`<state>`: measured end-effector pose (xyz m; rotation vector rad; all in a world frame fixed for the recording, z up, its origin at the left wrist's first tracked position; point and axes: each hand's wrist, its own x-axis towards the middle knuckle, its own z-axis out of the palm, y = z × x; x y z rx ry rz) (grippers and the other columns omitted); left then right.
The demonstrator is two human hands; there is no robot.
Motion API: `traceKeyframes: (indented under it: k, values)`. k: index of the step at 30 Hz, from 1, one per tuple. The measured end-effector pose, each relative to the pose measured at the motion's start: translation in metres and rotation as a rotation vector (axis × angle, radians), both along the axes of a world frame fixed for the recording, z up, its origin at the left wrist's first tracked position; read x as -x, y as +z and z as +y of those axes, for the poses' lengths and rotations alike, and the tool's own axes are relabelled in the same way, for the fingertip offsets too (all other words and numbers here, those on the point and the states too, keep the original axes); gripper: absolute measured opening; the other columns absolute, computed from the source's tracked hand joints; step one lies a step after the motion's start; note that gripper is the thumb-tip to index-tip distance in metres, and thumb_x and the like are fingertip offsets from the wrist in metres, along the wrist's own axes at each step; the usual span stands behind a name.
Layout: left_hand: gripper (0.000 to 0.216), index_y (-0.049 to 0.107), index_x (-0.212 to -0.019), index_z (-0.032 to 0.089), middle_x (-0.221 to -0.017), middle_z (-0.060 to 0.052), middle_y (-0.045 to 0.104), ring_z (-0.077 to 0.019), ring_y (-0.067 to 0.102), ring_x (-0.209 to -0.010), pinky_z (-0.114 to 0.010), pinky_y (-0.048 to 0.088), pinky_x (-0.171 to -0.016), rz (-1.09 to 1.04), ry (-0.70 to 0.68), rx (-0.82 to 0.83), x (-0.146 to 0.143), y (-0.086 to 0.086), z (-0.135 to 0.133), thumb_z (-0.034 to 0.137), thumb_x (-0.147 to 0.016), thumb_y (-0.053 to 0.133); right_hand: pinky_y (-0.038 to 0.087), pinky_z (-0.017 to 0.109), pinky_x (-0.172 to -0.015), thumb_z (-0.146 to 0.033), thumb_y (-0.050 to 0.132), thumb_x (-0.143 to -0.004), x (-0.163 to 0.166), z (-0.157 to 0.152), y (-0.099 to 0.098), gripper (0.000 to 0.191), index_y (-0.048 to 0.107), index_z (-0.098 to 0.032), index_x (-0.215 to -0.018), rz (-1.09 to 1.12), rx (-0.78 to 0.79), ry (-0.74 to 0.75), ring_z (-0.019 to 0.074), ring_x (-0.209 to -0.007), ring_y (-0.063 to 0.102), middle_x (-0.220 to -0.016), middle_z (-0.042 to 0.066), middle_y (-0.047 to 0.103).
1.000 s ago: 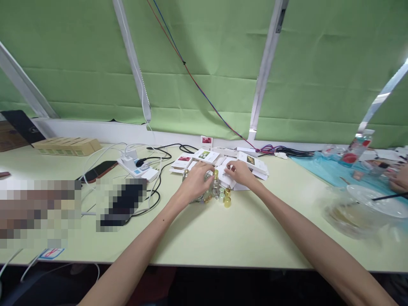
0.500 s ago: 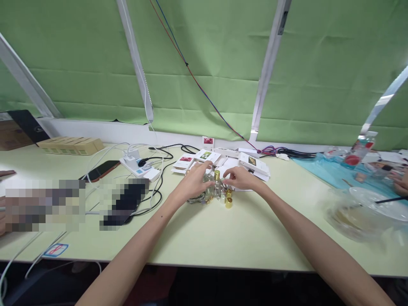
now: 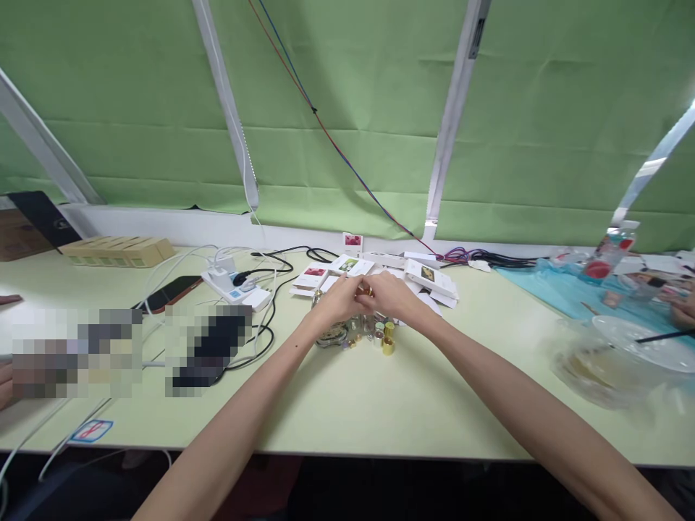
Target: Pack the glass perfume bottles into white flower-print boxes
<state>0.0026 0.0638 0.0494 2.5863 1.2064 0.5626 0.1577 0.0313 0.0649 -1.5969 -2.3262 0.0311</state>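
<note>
Where the two hands meet, a clear glass bottle (image 3: 368,323) shows just below, its long axis seemingly upright, though fingers hide most of it. Left hand (image 3: 345,295) lies at ten o'clock of it, right hand (image 3: 392,291) at two, about equally near; fingertips meet narrowly, but their grip cannot be told. Gold caps (image 3: 387,346) stand toward four o'clock on the table (image 3: 391,398); white boxes (image 3: 428,276) spread from ten to two.

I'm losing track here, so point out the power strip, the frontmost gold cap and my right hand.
Power strip (image 3: 234,294): head view, on its casing.
Frontmost gold cap (image 3: 387,348): head view, on its side wall.
Right hand (image 3: 389,294): head view, on its back.
</note>
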Motion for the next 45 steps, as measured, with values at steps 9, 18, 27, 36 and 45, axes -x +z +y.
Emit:
traceKeyframes:
  k: [9, 18, 27, 36, 45]
  values:
    - [0.018, 0.066, -0.082, 0.019, -0.08, -0.003, 0.066, -0.0269, 0.056, -0.093, -0.03, 0.041, -0.07, 0.03, -0.006, -0.01, -0.002, 0.004, 0.002, 0.03, -0.069, 0.074, 0.037, 0.029, -0.067, -0.013, 0.056, -0.085, -0.002, 0.007, 0.003, 0.016, 0.071, -0.017, -0.081, -0.05, 0.017, 0.122, 0.0202, -0.075, 0.061, -0.083, 0.008, 0.073]
    - [0.021, 0.069, -0.082, 0.018, -0.083, -0.004, 0.071, -0.0258, 0.062, -0.09, -0.031, 0.046, -0.075, 0.011, -0.032, 0.004, -0.002, 0.005, 0.005, 0.03, -0.069, 0.079, 0.039, 0.027, -0.07, -0.001, 0.056, -0.082, -0.01, 0.004, 0.008, 0.025, 0.076, -0.015, -0.084, -0.007, -0.056, 0.232, 0.019, -0.081, 0.058, -0.09, 0.01, 0.069]
    - [0.039, 0.074, -0.106, 0.019, -0.092, -0.004, 0.076, -0.0254, 0.07, -0.093, -0.033, 0.051, -0.088, -0.01, -0.075, 0.055, 0.0, 0.008, 0.001, 0.029, -0.07, 0.083, 0.041, 0.027, -0.074, -0.01, 0.057, -0.091, -0.019, -0.011, 0.003, 0.021, 0.076, -0.017, -0.095, 0.207, -0.159, 0.101, 0.0181, -0.08, 0.061, -0.082, 0.007, 0.072]
    - [0.016, 0.076, -0.09, 0.019, -0.099, -0.004, 0.078, -0.0233, 0.066, -0.096, -0.036, 0.047, -0.092, -0.055, -0.119, -0.001, -0.002, 0.02, -0.004, 0.027, -0.088, 0.062, 0.041, 0.028, -0.07, -0.028, 0.06, -0.093, -0.044, -0.026, -0.026, 0.016, 0.071, -0.017, -0.094, 0.261, -0.014, -0.124, 0.0172, -0.063, 0.062, -0.069, 0.003, 0.072]
    - [0.02, 0.07, -0.091, 0.018, -0.095, -0.009, 0.065, -0.0251, 0.057, -0.099, -0.037, 0.048, -0.083, 0.057, -0.026, -0.395, 0.002, 0.007, -0.069, 0.017, -0.095, 0.05, 0.039, 0.028, -0.068, -0.03, 0.061, -0.092, -0.057, -0.048, -0.029, 0.012, 0.067, -0.02, -0.089, 0.188, 0.103, -0.209, 0.0217, -0.082, 0.064, -0.083, 0.005, 0.074]
